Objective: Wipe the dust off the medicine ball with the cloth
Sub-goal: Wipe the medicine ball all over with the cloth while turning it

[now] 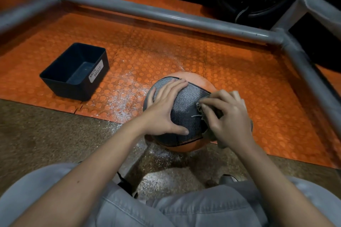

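- Medicine ball [188,101], grey textured panels over orange, sits on the floor just past the person's knees, right at the near edge of the orange studded mat [249,79] where it meets the speckled floor [46,134].
- Closest to the camera are the person's legs in grey jeans [184,208], with both bare forearms reaching forward over them.
- There's some white dust on the speckled floor between the knees and the ball.
- Left hand [166,108] lies flat on top of the ball, with the fingers spread wide and straight and the thumb splayed toward the near side.
- Right hand [228,116] is on the ball's right side, fingers curled and bunching up the cloth [209,133] against it. It's a grey, frayed rag with loose threads poking out by the fingertips.
- More white dust [125,96] is scattered over the mat to the left of the ball, trailing off further back.
- Further left, well apart from the ball, is a black open bin [70,90] with a white label reading "WASTE BASKET".
- A grey pipe frame [166,14] runs across the back and down the right side.
- Behind the frame is something black and round with cables, too dark to tell what it is.
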A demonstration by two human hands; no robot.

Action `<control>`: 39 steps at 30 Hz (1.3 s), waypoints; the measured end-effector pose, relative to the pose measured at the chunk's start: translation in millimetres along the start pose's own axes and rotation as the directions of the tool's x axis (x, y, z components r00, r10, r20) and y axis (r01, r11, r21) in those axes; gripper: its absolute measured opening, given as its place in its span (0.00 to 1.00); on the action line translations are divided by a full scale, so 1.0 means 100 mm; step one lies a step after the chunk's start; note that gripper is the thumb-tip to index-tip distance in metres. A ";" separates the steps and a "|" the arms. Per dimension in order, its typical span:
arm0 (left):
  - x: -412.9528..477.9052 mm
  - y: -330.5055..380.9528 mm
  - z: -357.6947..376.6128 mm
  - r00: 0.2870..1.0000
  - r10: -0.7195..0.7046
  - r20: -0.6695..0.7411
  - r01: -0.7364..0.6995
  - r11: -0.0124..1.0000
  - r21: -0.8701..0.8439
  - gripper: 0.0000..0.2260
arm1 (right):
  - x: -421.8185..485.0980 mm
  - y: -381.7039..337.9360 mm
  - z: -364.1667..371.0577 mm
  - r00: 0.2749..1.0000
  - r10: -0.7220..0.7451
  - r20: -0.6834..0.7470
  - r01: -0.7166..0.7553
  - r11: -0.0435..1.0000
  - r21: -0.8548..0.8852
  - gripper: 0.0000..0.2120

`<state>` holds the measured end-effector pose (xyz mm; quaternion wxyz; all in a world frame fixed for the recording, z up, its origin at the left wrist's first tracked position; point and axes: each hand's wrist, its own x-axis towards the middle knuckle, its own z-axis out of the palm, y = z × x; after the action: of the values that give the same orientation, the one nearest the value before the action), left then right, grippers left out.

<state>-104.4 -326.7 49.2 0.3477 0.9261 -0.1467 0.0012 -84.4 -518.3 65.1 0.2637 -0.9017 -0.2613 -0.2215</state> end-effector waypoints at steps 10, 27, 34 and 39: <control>-0.01 0.03 0.03 1.000 -0.010 -0.015 0.010 1.000 0.019 0.52 | -0.04 -0.03 0.01 1.000 -0.015 -0.004 0.016 0.999 0.046 0.12; 0.02 0.06 0.01 1.000 -0.021 0.007 0.021 1.000 -0.015 0.44 | 0.06 0.05 0.02 0.991 0.058 0.121 -0.069 0.994 0.090 0.22; 0.01 0.09 0.04 0.992 -0.078 -0.098 0.092 0.986 0.142 0.47 | -0.06 -0.01 0.07 0.975 -0.196 0.103 0.186 0.978 0.099 0.14; 0.03 0.09 -0.03 0.998 -0.044 -0.054 0.059 0.950 0.308 0.48 | 0.27 0.31 0.04 0.997 0.037 0.070 -0.043 0.995 0.094 0.13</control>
<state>-104.1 -332.3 57.2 0.2016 0.9723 -0.1123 0.0366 -44.3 -529.2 65.3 0.3018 -0.9002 -0.2623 -0.1726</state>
